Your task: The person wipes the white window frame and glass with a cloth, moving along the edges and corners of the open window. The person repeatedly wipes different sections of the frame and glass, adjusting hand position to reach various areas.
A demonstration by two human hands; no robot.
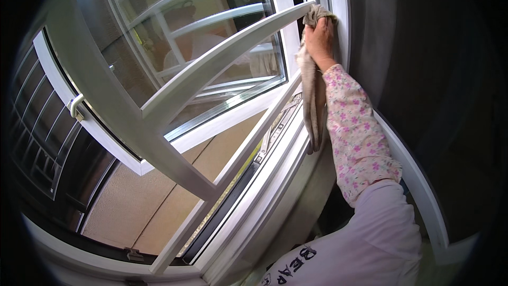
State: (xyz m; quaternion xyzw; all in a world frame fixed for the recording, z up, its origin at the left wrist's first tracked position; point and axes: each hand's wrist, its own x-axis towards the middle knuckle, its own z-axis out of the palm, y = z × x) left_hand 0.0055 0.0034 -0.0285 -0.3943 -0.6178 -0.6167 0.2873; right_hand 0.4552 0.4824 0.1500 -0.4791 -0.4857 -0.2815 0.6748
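Note:
My right hand (320, 41), below a pink floral sleeve, grips a bunched grey-beige cloth (311, 99). Its upper wad is pressed at the end of a white window bar (226, 49), beside the white upright frame (337, 12). The rest of the cloth hangs in a long fold past the wrist, over the inner edge of the lower frame (274, 155). Behind the bars, a glazed white sash (234, 125) stands swung outward, its glass full of reflections. My left hand is out of view.
A metal friction stay (274, 135) lies along the lower frame track. A white handle (76, 105) projects from the sash at left. Outside are a tan paved surface (131, 202) and a dark metal grille (39, 127). A dark panel (436, 87) stands close on the right.

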